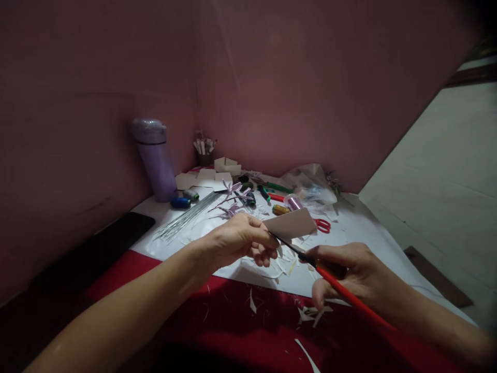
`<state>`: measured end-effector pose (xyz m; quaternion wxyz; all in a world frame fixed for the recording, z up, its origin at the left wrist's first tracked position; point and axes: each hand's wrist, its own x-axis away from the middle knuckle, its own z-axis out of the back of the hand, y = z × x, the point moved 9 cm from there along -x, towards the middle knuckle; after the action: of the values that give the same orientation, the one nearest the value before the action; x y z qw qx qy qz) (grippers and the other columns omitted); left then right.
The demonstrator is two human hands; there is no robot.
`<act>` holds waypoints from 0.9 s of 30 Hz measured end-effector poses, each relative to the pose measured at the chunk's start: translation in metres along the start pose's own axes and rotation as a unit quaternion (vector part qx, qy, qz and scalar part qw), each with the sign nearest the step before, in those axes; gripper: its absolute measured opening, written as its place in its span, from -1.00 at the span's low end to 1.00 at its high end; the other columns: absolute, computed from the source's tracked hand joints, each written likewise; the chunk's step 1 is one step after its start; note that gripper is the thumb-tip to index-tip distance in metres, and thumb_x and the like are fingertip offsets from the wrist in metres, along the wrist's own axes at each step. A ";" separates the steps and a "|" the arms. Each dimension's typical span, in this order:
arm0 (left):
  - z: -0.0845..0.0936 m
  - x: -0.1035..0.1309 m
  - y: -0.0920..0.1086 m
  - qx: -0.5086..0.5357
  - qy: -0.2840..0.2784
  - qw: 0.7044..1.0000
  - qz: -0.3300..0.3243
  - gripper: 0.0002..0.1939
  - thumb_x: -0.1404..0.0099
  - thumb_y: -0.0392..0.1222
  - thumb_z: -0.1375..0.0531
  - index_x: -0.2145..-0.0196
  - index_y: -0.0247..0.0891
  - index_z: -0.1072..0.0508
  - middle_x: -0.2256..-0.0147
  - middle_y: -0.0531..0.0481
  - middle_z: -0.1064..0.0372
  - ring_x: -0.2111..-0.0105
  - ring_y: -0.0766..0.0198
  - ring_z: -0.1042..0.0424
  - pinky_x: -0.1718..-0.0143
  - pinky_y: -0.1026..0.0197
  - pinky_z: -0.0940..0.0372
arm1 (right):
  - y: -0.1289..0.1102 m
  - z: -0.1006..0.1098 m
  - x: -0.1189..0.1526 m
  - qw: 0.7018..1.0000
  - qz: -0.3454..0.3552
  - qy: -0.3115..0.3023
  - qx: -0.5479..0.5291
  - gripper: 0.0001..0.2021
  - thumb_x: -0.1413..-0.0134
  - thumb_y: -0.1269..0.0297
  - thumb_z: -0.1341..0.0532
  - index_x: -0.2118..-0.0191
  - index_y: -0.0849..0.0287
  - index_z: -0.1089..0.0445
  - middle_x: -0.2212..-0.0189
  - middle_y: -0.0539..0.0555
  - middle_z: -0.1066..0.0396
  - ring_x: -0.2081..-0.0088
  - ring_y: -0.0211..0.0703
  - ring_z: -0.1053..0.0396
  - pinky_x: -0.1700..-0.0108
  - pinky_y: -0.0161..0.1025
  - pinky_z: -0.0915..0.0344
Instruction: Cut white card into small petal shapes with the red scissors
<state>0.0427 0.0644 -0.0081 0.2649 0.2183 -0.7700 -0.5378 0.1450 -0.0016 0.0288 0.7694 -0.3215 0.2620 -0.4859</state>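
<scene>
My left hand (248, 241) is closed in a pinch on the near left part of a strip of pale card (293, 224), held up above the table. In my right hand (355, 267) are red-handled scissors (341, 290), their narrow dark blades pointing left. The blades lie along the near edge of the card, close to my left fingertips. Whether they are biting into the card, I cannot tell. Thin curled paper offcuts (277, 267) are scattered on the white sheet beneath, and more scraps (310, 313) lie on the red cloth.
Behind my hands are purple wire-stemmed flowers (232, 189), a bundle of thin wires (190, 213), a blue thread spool (180, 202), a gold spool (280, 210) and red finger loops (322, 225). A purple tumbler (158, 166) stands left, a plastic bag (314, 186) back right. Pink walls close the corner.
</scene>
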 end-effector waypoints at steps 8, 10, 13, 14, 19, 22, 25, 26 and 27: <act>0.000 0.001 -0.003 -0.002 -0.008 1.000 0.022 -0.91 0.12 -0.38 -0.25 0.68 -0.42 -0.40 0.64 -0.08 -0.42 0.72 0.37 -0.35 0.68 0.37 -0.22 | 0.012 -0.007 0.002 0.997 -0.031 -0.007 -0.066 -0.95 0.02 0.39 -0.25 0.41 0.17 -0.48 0.65 -0.01 -0.50 0.66 -0.26 -0.33 0.62 -0.36 -0.22; -0.001 0.002 -0.005 -0.004 -0.011 0.999 0.033 -0.89 0.12 -0.39 -0.26 0.68 -0.41 -0.38 0.64 -0.07 -0.42 0.72 0.36 -0.36 0.66 0.36 -0.24 | 0.016 -0.009 0.002 0.996 -0.032 -0.009 -0.088 -0.91 -0.01 0.31 -0.24 0.42 0.20 -0.48 0.65 0.02 -0.50 0.65 -0.25 -0.34 0.60 -0.35 -0.26; -0.005 0.003 -0.005 -0.006 -0.025 0.999 0.038 -0.88 0.10 -0.39 -0.28 0.66 -0.40 -0.37 0.64 -0.06 -0.42 0.71 0.36 -0.36 0.63 0.34 -0.27 | 0.023 -0.013 0.001 0.992 -0.051 -0.020 -0.116 -0.84 -0.02 0.21 -0.24 0.44 0.19 -0.43 0.63 0.02 -0.49 0.64 -0.26 -0.33 0.58 -0.35 -0.27; -0.006 0.004 -0.002 -0.009 -0.026 0.999 0.027 -0.88 0.09 -0.38 -0.28 0.65 -0.40 -0.38 0.63 -0.06 -0.42 0.70 0.37 -0.37 0.63 0.34 -0.27 | 0.026 -0.013 0.000 0.991 -0.064 -0.015 -0.120 -0.83 -0.01 0.18 -0.25 0.44 0.18 -0.41 0.62 0.00 -0.48 0.64 -0.28 -0.31 0.59 -0.36 -0.26; -0.007 0.007 0.017 -0.009 -0.006 0.998 -0.065 -0.91 0.02 -0.34 -0.28 0.59 -0.39 -0.44 0.59 -0.02 -0.43 0.65 0.38 -0.39 0.57 0.34 -0.28 | 0.024 -0.006 -0.006 0.981 -0.067 0.047 -0.174 -0.70 -0.02 -0.01 -0.22 0.29 0.14 -0.33 0.54 -0.03 -0.38 0.52 -0.26 -0.34 0.44 -0.33 -0.34; -0.007 0.009 0.023 0.010 0.004 0.995 -0.103 -0.90 0.00 -0.31 -0.29 0.57 -0.38 -0.44 0.57 -0.04 -0.44 0.61 0.35 -0.40 0.55 0.32 -0.29 | 0.006 -0.006 -0.012 0.981 -0.025 0.061 -0.181 -0.56 -0.04 -0.16 -0.10 0.15 0.11 -0.29 0.28 0.10 -0.40 0.25 -0.11 -0.38 0.22 -0.22 -0.37; -0.004 0.011 0.026 0.007 0.032 0.991 -0.131 -0.88 0.00 -0.27 -0.30 0.55 -0.37 -0.45 0.54 -0.05 -0.45 0.59 0.34 -0.40 0.56 0.30 -0.28 | -0.007 -0.002 -0.016 0.972 -0.016 0.125 -0.197 -0.73 -0.09 0.03 -0.17 0.19 0.08 -0.26 0.36 0.03 -0.38 0.31 -0.16 -0.39 0.26 -0.25 -0.35; -0.003 0.012 0.028 0.005 0.042 0.989 -0.139 -0.88 0.00 -0.26 -0.31 0.55 -0.37 -0.45 0.54 -0.05 -0.45 0.59 0.34 -0.39 0.56 0.30 -0.28 | -0.008 -0.001 -0.018 0.964 -0.021 0.146 -0.221 -0.78 -0.08 0.10 -0.20 0.22 0.08 -0.26 0.40 0.01 -0.37 0.35 -0.17 -0.40 0.28 -0.26 -0.34; -0.002 0.013 0.029 0.004 0.052 0.988 -0.147 -0.87 0.00 -0.25 -0.31 0.55 -0.36 -0.45 0.54 -0.05 -0.45 0.59 0.35 -0.38 0.56 0.30 -0.27 | -0.010 -0.001 -0.019 0.953 -0.020 0.170 -0.251 -0.80 -0.07 0.13 -0.22 0.22 0.07 -0.26 0.42 -0.01 -0.36 0.38 -0.19 -0.39 0.30 -0.27 -0.34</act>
<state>0.0327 0.0648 0.0219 0.2224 0.3576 -0.7166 -0.5560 0.1317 0.0122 0.0374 0.5982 -0.4220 0.4958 -0.4672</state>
